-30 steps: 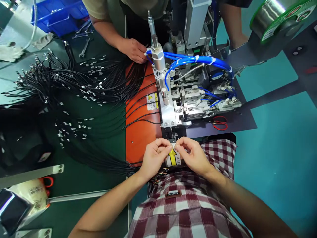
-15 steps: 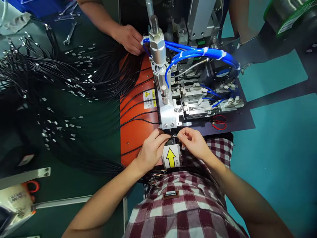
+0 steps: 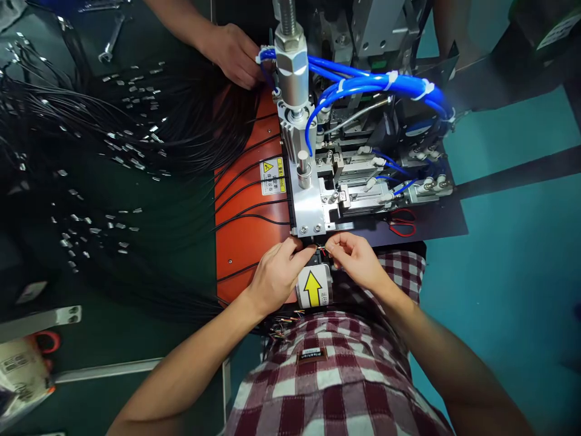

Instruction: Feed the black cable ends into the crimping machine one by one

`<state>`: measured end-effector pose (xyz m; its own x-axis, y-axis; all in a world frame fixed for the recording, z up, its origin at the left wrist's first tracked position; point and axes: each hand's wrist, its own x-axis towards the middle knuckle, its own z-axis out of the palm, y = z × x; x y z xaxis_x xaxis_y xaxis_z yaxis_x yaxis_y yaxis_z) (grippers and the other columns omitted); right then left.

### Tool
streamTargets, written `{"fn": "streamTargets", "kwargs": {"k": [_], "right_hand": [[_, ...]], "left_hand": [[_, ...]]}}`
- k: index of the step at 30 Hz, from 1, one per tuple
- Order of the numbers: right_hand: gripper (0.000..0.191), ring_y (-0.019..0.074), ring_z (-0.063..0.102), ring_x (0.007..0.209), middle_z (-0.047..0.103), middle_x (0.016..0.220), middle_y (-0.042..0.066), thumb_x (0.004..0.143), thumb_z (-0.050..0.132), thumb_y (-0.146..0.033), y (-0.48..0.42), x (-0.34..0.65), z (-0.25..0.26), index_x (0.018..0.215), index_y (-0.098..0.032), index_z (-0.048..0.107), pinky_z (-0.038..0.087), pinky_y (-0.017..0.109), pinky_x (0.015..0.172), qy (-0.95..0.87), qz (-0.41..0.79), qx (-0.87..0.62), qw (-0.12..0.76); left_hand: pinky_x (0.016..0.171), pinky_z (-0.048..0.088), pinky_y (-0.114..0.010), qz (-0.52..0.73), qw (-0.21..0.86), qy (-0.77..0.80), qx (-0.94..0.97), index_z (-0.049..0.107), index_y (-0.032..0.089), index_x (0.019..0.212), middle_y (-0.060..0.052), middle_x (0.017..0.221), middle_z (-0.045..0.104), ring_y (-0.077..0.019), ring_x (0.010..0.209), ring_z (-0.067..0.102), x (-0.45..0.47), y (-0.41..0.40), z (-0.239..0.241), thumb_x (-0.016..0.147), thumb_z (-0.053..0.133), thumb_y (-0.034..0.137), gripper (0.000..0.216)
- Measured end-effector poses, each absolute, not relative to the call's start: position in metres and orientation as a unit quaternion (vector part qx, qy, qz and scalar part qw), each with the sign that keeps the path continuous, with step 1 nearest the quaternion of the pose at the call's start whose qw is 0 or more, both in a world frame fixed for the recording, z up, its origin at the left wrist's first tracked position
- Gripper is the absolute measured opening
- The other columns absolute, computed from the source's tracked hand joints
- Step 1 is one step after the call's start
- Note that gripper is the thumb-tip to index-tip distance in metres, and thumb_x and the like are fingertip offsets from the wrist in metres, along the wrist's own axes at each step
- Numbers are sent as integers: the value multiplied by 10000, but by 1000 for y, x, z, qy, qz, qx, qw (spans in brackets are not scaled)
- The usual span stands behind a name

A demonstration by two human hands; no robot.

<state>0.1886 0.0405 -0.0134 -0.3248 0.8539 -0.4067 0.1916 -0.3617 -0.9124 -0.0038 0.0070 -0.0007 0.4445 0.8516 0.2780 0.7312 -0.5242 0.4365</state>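
My left hand (image 3: 278, 274) is closed in a pinch on the end of a black cable (image 3: 238, 272), just in front of the machine's metal block (image 3: 310, 209). Thin coloured wires (image 3: 321, 247) stick out of that end, a red one among them. The fingertips of my right hand (image 3: 357, 259) are pinched together on these wires, close to the left thumb. Below both hands is a white label with a yellow arrow (image 3: 313, 287). More black cables (image 3: 254, 206) run across the orange plate (image 3: 236, 245) into the machine.
A co-worker's hand (image 3: 238, 56) is at the plate's far end, by a cable bundle. Blue air hoses (image 3: 381, 88) arch over the machine. Red-handled scissors (image 3: 402, 223) lie at its right. Cables with metal-tipped ends (image 3: 136, 160) and a wrench (image 3: 111, 39) cover the table's left.
The view has shifted slightly. My fingertips stay together at the same spot, and the coloured wires between them look more spread. My left thumb has moved slightly toward the right hand.
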Motion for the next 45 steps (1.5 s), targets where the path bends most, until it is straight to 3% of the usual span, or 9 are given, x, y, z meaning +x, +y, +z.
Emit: {"fn": "streamTargets", "kwargs": {"k": [9,32,38,45], "right_hand": [[225,102,460,468,511,569,-38,820,584,-378,42,189,-13,745,-167,568,353,242,470,-498,643,-522,257],[211,118,451,501,515,568,-24,853,554,-358,38,188,-15,758,-173,590,358,239,470,-567,559,-554,243],[218,117,447,484,506,562,-27,847,555,-367,37,187,-17,752,-172,582,356,241,461,-541,584,-554,245],[200,123,468,547,561,637,-1,877,528,-330,34,185,-11,759,-179,587,352,242,497,-615,487,-575,234]], "left_hand": [[614,474,-278,212,83,460,858,653,123,1082,-86,800,579,-164,705,542,-3,8,1,943,384,167,306],[598,444,-283,196,57,467,860,647,138,1089,-98,839,590,-165,688,531,-3,7,0,952,367,175,314],[602,449,-283,197,46,460,865,643,121,1083,-100,840,603,-168,695,537,-2,7,1,947,386,166,295],[624,465,-291,200,46,452,868,644,110,1073,-106,853,615,-176,715,551,-3,7,1,936,404,158,280]]}}
